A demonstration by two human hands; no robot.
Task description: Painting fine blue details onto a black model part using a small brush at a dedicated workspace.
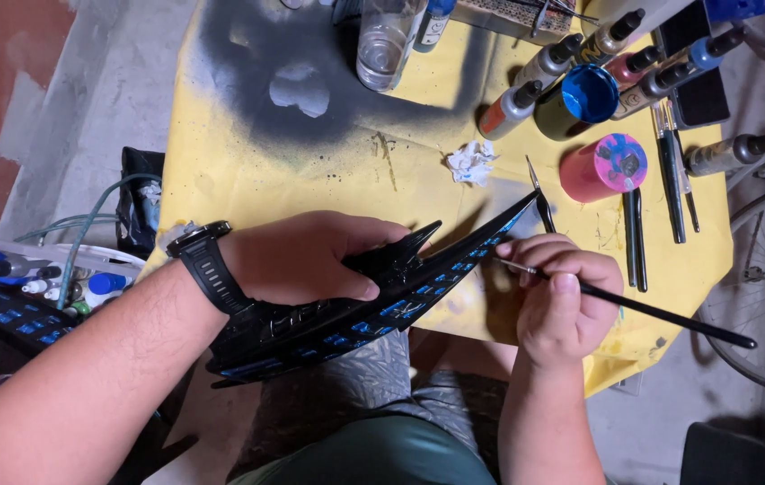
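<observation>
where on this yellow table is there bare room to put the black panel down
Bare patches: the yellow table from its left edge to the crumpled paper wad, below the clear glass, though sprayed black; and the strip under the pink jar. Crowded: the far right, with paint bottles, blue jar and brushes.

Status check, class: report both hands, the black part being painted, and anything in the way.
Left hand grips black grille. Right hand holds thin brush, tip at the grille's pointed end. Nothing between brush and grille.

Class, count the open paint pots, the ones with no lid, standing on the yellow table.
2. A blue paint pot sits among the bottles at the far right; a pink paint pot stands just nearer. Others may be out of frame.
</observation>
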